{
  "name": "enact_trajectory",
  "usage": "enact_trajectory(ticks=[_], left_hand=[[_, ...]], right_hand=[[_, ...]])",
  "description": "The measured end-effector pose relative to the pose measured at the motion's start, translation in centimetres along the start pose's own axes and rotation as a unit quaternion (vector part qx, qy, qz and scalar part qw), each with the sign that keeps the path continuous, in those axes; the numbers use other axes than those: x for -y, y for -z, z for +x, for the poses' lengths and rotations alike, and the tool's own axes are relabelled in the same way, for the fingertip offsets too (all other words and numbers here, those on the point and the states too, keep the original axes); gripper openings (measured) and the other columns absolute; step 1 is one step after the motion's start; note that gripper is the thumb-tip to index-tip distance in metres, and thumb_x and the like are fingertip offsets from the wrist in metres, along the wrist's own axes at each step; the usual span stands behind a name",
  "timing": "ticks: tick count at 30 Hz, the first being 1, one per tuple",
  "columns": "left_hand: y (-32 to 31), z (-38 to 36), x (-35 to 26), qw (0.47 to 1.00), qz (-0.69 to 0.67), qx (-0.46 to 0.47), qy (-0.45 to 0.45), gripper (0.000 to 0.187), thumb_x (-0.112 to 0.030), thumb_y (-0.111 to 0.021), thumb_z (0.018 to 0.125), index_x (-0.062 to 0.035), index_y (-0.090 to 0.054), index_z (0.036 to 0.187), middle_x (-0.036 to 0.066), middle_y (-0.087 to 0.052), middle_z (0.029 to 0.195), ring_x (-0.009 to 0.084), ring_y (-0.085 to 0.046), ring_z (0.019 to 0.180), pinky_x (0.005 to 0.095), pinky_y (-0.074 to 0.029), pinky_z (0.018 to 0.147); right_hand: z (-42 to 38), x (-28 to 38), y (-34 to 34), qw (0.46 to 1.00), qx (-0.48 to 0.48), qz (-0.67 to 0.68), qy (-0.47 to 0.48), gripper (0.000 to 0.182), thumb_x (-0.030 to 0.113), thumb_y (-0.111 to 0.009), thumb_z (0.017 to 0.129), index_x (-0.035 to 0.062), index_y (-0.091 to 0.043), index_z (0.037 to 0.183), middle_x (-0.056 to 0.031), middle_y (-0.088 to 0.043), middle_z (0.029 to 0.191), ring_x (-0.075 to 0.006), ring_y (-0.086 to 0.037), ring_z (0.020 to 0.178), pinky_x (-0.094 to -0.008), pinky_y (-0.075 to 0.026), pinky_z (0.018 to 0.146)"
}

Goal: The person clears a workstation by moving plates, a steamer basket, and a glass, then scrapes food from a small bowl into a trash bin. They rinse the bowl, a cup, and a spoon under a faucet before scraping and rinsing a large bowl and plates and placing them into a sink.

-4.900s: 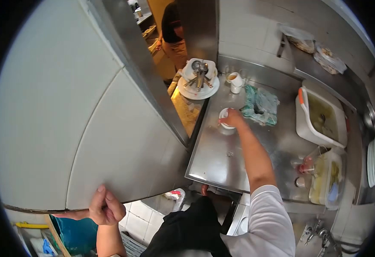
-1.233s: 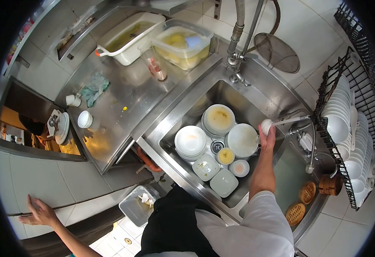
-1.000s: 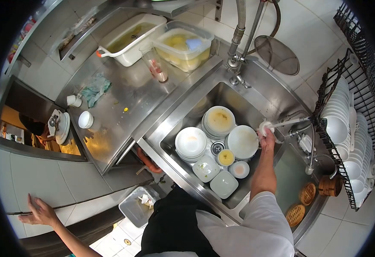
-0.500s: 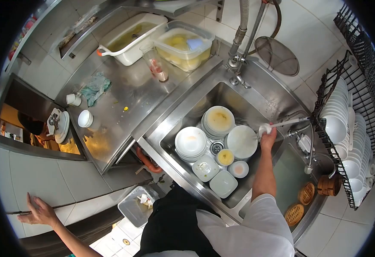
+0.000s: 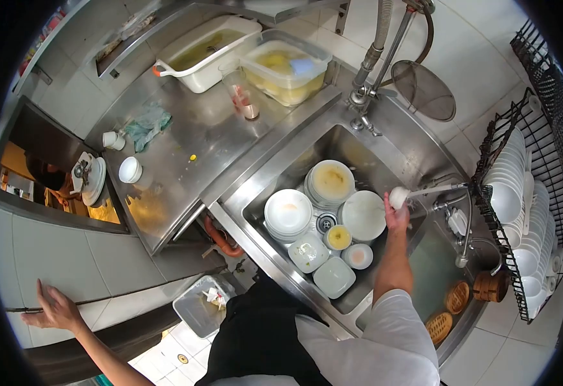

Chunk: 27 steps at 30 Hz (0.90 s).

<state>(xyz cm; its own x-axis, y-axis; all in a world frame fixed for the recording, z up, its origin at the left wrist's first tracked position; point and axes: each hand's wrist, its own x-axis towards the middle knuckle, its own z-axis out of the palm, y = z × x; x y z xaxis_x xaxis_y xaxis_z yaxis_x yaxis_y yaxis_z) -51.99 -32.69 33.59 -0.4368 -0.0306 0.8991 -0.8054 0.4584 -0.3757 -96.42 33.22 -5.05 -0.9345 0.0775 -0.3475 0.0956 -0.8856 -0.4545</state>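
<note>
Head view: the right hand (image 5: 396, 217) holds a small, round white cup (image 5: 397, 197) near the shiny metal tap (image 5: 440, 188), over the steel sink (image 5: 352, 145). The left hand (image 5: 56, 312) spreads its fingers wide. Turning the cup slowly should rinse it best.

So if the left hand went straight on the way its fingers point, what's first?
The left hand would likely meet the tiles just ahead of it; depth is unclear, so I can't tell whether it already touches them.
</note>
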Motion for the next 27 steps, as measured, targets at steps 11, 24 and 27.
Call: enact_trajectory(ticks=[11, 24, 27], left_hand=[[0.2, 0.8, -1.1, 0.995, -0.066, -0.071, -0.014, 0.029, -0.031, -0.061, 0.076, -0.0303, -0.061, 0.105, 0.018, -0.018, 0.138, 0.0338, -0.017, 0.125, 0.0465, -0.017, 0.101], [-0.3, -0.2, 0.3, 1.000, 0.007, -0.003, 0.006, 0.026, -0.030, -0.060, 0.078, -0.0274, -0.061, 0.104, 0.020, -0.016, 0.136, 0.0334, -0.016, 0.125, 0.0403, -0.018, 0.101], [-0.4, -0.1, 0.2, 1.000, -0.014, -0.020, 0.001, 0.026, -0.029, -0.060, 0.078, -0.0270, -0.062, 0.103, 0.018, -0.016, 0.137, 0.0316, -0.014, 0.126, 0.0393, -0.017, 0.102]], right_hand=[[-0.5, 0.2, -1.6, 0.998, -0.061, -0.011, 0.012, 0.027, 0.022, -0.041, 0.087, 0.0043, -0.053, 0.104, -0.0142, -0.058, 0.101, -0.0327, -0.055, 0.095, -0.0515, -0.046, 0.083], [2.8, 1.5, 0.9, 0.982, -0.184, 0.025, 0.025, 0.027, 0.017, -0.037, 0.087, 0.0056, -0.051, 0.106, -0.0097, -0.057, 0.102, -0.0263, -0.055, 0.095, -0.0503, -0.044, 0.083], [2.6, 1.5, 0.1, 0.973, -0.226, 0.038, 0.005, 0.030, 0.017, -0.032, 0.087, 0.0053, -0.051, 0.107, -0.0103, -0.056, 0.103, -0.0267, -0.054, 0.095, -0.0511, -0.044, 0.083]])
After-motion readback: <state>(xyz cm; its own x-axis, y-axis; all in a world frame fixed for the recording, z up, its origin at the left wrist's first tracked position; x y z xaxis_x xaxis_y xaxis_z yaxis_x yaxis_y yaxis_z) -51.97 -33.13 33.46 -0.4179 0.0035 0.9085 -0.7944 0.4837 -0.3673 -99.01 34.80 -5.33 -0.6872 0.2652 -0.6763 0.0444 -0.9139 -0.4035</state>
